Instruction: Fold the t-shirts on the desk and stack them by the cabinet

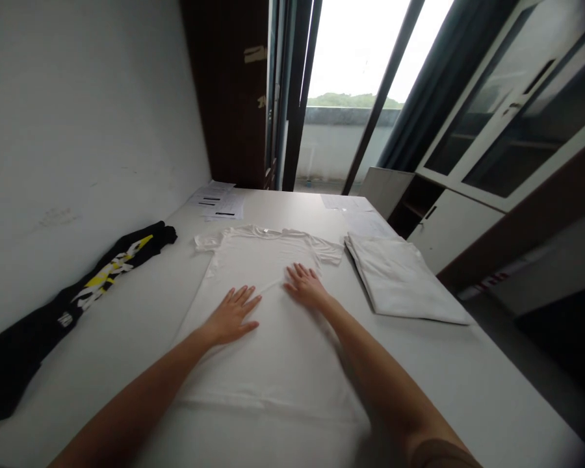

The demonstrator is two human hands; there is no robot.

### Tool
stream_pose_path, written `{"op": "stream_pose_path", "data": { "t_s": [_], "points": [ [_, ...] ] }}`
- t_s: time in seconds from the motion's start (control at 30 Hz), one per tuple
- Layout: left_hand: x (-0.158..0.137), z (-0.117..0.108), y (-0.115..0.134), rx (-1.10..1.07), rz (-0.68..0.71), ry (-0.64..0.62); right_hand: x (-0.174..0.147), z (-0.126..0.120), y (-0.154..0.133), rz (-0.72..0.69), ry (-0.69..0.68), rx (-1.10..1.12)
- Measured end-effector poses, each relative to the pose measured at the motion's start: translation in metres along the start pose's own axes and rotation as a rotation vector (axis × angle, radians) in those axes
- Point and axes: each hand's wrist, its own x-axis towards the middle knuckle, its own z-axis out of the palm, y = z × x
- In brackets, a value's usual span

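A white T-shirt (273, 364) lies spread flat on the white table, its collar and short sleeves toward the far end and its hem near me. My left hand (231, 316) rests palm down on the left middle of the shirt, fingers spread. Farther up on the right side, below the sleeve, my right hand (303, 284) lies flat with its fingers apart. Neither hand grips the cloth. Light creases run across the chest, and a fold line shows close to the hem.
Right of the shirt lies a folded white cloth (404, 279). A black garment with yellow and white print (78, 299) lies along the left wall. Papers (219, 200) and more sheets (358, 213) are at the table's (287, 203) far end. Cabinets (468, 214) stand at right.
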Motion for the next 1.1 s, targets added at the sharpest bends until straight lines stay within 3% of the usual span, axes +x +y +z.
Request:
{"op": "stream_pose_path", "data": {
  "t_s": [0.07,0.13,0.2,0.33,0.43,0.63,0.7,0.77,0.83,0.9,1.0,1.1],
  "points": [
    [-0.001,0.003,-0.001,-0.009,-0.005,0.037,-0.013,0.004,-0.029,-0.192,-0.012,0.022],
    [-0.003,0.006,-0.005,-0.008,-0.030,0.069,-0.022,0.008,-0.046,-0.288,-0.040,0.033],
    [-0.006,0.007,-0.013,-0.002,-0.082,0.080,-0.026,0.008,-0.045,-0.223,-0.051,0.019],
    [-0.010,0.007,-0.032,0.016,-0.185,0.067,-0.037,0.001,-0.015,0.079,-0.026,-0.049],
    [-0.010,0.007,-0.035,0.020,-0.202,0.071,-0.055,-0.002,-0.019,0.125,-0.022,-0.065],
    [-0.010,0.006,-0.014,0.031,-0.104,0.140,-0.075,0.005,-0.072,-0.203,-0.115,0.046],
    [-0.011,0.006,-0.013,0.036,-0.069,0.124,-0.073,0.004,-0.065,-0.146,-0.120,0.040],
    [-0.012,0.006,-0.020,0.039,-0.105,0.085,-0.071,0.002,-0.048,0.005,-0.102,0.003],
    [-0.013,0.006,-0.032,0.048,-0.212,0.074,-0.072,0.001,-0.031,0.138,-0.070,-0.035],
    [-0.012,0.005,-0.043,0.065,-0.340,0.096,-0.074,0.001,-0.025,0.182,-0.038,-0.064],
    [-0.010,0.006,-0.047,0.075,-0.416,0.132,-0.076,0.005,-0.040,0.066,-0.009,-0.066],
    [-0.007,0.008,-0.035,0.045,-0.262,0.126,-0.075,0.012,-0.063,-0.130,-0.032,-0.020]
  ]
}}
